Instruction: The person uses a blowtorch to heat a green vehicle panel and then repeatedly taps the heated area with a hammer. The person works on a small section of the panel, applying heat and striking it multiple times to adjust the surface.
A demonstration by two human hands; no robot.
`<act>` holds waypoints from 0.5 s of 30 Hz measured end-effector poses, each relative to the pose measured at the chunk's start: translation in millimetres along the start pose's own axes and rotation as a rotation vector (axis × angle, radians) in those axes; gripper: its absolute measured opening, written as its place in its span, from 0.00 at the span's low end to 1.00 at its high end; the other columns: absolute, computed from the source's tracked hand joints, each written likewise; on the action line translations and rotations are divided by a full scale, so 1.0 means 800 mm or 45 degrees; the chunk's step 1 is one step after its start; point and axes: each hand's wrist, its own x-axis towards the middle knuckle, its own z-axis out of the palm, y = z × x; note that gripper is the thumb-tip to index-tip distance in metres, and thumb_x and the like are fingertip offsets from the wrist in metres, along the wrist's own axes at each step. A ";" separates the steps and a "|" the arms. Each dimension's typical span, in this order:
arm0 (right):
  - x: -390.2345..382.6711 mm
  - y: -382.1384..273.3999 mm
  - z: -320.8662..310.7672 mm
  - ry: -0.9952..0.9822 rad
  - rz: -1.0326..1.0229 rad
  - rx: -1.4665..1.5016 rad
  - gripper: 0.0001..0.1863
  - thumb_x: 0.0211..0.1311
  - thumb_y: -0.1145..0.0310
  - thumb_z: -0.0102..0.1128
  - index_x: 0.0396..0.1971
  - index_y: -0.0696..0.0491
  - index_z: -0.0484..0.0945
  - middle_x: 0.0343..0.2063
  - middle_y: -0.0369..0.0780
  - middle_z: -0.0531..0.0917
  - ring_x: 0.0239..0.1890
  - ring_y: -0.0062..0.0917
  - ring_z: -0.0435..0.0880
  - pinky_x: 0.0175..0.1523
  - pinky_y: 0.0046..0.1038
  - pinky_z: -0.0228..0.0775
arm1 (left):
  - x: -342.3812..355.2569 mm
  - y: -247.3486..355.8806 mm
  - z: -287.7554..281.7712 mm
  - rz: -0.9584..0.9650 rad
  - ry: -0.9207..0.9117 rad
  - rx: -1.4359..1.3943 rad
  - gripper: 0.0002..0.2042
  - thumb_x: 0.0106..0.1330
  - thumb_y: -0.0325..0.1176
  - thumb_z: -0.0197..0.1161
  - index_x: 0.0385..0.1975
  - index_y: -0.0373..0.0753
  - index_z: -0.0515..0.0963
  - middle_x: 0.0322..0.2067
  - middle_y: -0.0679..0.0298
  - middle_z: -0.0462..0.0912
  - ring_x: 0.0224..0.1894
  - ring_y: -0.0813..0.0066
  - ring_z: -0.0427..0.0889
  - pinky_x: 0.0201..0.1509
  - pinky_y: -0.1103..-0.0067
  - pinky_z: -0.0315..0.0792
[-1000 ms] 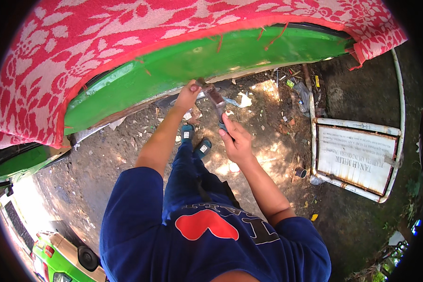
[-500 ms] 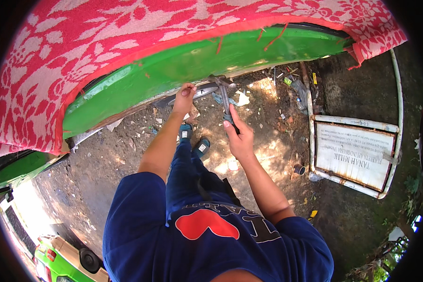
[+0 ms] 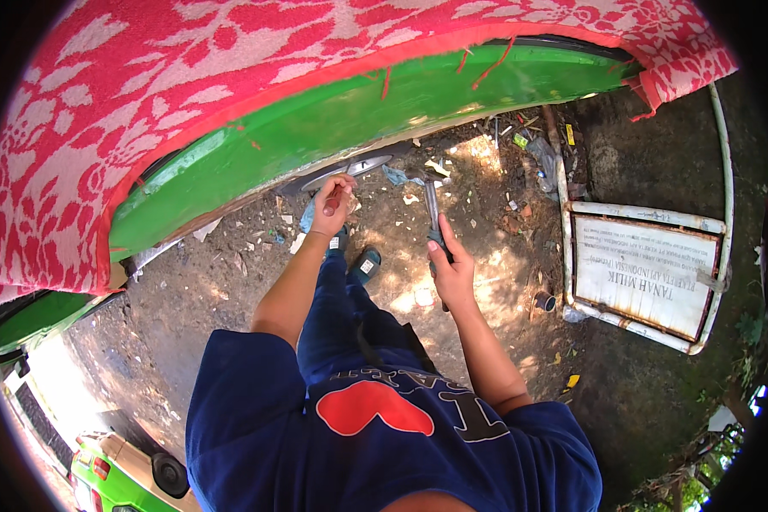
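Observation:
My right hand (image 3: 454, 271) is wrapped round the dark grip of a hammer (image 3: 432, 203), whose metal shaft and head point away from me. To the left, my left hand (image 3: 333, 203) closes on a short reddish-brown handle (image 3: 332, 202); the rest of that tool is hidden, so its kind does not show. Just beyond the left hand is a wheel (image 3: 350, 169) with a silver cover and black tyre, below the green vehicle body panel (image 3: 333, 128). The hammer is apart from the wheel and the panel.
A red and pink patterned cloth (image 3: 230, 77) hangs over the green panel. At the right, a rusty white metal frame holds a sign board (image 3: 640, 273). Litter and a small can (image 3: 544, 301) lie on the dirt ground (image 3: 222, 316). A green vehicle (image 3: 119, 474) stands behind me, lower left.
The hammer and my right hand have come away from the wheel, right and nearer to me. My left hand has also drawn back toward me, its handle tilting.

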 end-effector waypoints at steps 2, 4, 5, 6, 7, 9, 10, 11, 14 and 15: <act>-0.004 -0.003 -0.003 0.007 0.048 0.002 0.27 0.67 0.72 0.58 0.66 0.48 0.68 0.30 0.30 0.79 0.29 0.10 0.69 0.37 0.17 0.68 | 0.009 0.010 0.006 0.019 -0.004 0.048 0.04 0.69 0.22 0.57 0.39 0.35 0.69 0.43 0.62 0.76 0.47 0.75 0.76 0.55 0.79 0.69; -0.006 -0.003 -0.001 0.024 0.022 0.049 0.27 0.67 0.72 0.59 0.66 0.47 0.69 0.25 0.28 0.75 0.25 0.10 0.65 0.33 0.17 0.66 | 0.022 0.015 0.010 0.029 -0.048 0.067 0.05 0.69 0.21 0.57 0.38 0.36 0.69 0.43 0.63 0.76 0.46 0.76 0.75 0.54 0.81 0.69; -0.006 -0.002 -0.001 0.011 0.046 0.017 0.27 0.67 0.72 0.59 0.66 0.48 0.69 0.28 0.29 0.77 0.27 0.10 0.67 0.35 0.17 0.67 | 0.025 0.010 0.008 0.022 -0.055 0.116 0.05 0.68 0.20 0.57 0.39 0.36 0.68 0.42 0.63 0.76 0.46 0.76 0.75 0.53 0.81 0.68; -0.007 0.001 -0.003 -0.002 0.070 -0.014 0.27 0.67 0.72 0.59 0.66 0.49 0.69 0.31 0.31 0.80 0.29 0.10 0.70 0.37 0.17 0.68 | 0.027 0.006 0.007 0.016 -0.062 0.163 0.06 0.68 0.20 0.57 0.39 0.37 0.68 0.42 0.63 0.75 0.45 0.77 0.74 0.52 0.82 0.68; -0.007 0.003 -0.004 -0.011 0.090 -0.048 0.27 0.67 0.72 0.59 0.66 0.50 0.69 0.34 0.32 0.82 0.31 0.10 0.72 0.40 0.17 0.69 | 0.029 0.002 0.008 0.013 -0.072 0.208 0.06 0.68 0.19 0.57 0.39 0.37 0.68 0.41 0.64 0.75 0.44 0.77 0.74 0.51 0.82 0.68; -0.007 0.011 -0.002 -0.015 -0.011 -0.039 0.27 0.68 0.73 0.57 0.67 0.50 0.67 0.28 0.29 0.76 0.24 0.09 0.68 0.30 0.16 0.63 | 0.030 -0.006 0.007 -0.018 -0.081 0.216 0.09 0.65 0.17 0.58 0.39 0.37 0.68 0.41 0.64 0.74 0.43 0.76 0.73 0.50 0.83 0.68; -0.007 0.015 -0.001 -0.015 -0.042 -0.041 0.27 0.68 0.73 0.57 0.67 0.50 0.67 0.27 0.28 0.75 0.23 0.09 0.67 0.27 0.16 0.61 | 0.031 -0.008 0.008 -0.036 -0.088 0.217 0.10 0.64 0.16 0.58 0.39 0.38 0.68 0.40 0.64 0.74 0.43 0.75 0.73 0.50 0.83 0.67; -0.006 0.019 -0.001 -0.015 -0.076 -0.043 0.27 0.69 0.73 0.56 0.67 0.49 0.67 0.25 0.27 0.73 0.21 0.08 0.65 0.25 0.16 0.60 | 0.032 -0.008 0.008 0.011 -0.125 0.260 0.11 0.62 0.15 0.58 0.38 0.37 0.68 0.40 0.63 0.73 0.43 0.73 0.74 0.50 0.82 0.68; -0.005 0.026 -0.001 -0.032 -0.093 -0.046 0.27 0.69 0.72 0.57 0.67 0.49 0.67 0.25 0.27 0.73 0.21 0.08 0.65 0.25 0.16 0.60 | 0.033 -0.004 0.011 0.143 -0.215 0.410 0.12 0.59 0.15 0.59 0.38 0.36 0.69 0.40 0.62 0.73 0.43 0.69 0.74 0.50 0.81 0.69; -0.007 0.028 -0.001 -0.047 -0.077 -0.035 0.27 0.69 0.72 0.57 0.67 0.49 0.66 0.25 0.27 0.72 0.21 0.08 0.65 0.25 0.16 0.60 | 0.028 -0.001 0.014 0.182 -0.231 0.472 0.10 0.61 0.16 0.59 0.39 0.36 0.69 0.40 0.62 0.73 0.42 0.69 0.74 0.50 0.81 0.69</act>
